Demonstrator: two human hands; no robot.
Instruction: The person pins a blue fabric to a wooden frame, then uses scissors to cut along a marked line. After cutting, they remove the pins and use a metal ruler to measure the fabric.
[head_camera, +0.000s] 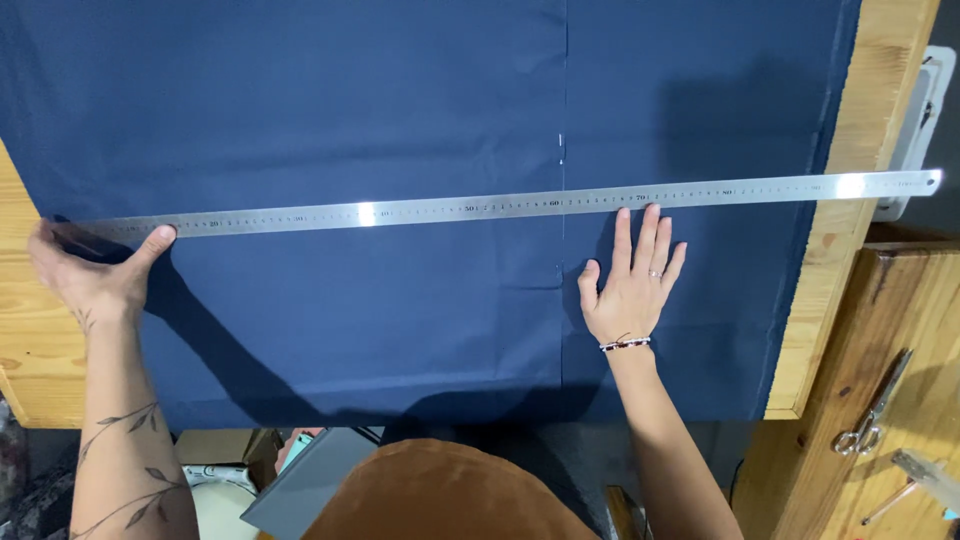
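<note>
A long steel ruler is laid across a sheet of dark navy fabric, which is spread over a pale wooden worktop. The near end of the ruler is pinned by the left hand: the thumb is pressed on the metal and the other fingers are curled at the fabric edge, so this hand is partly closed on the ruler end. The right hand is open and flat on the cloth, with the fingertips touching the lower edge of the ruler, just to the right of a fine vertical line that is seen in the fabric.

For this step to be done well, the ruler should be pressed down evenly at both places, so that it is not turned when pressure is given at one end only. The cloth under it should be kept smooth, since faint horizontal creases are visible above and below the ruler.

The ruler is narrow, bright and reflective, with fine graduations along it, and it is slightly tilted, higher at the right. Its far end, with a small hole, projects past the fabric and beyond the worktop edge. Scissors are lying on a wooden cabinet at the right, well apart from both hands
</note>
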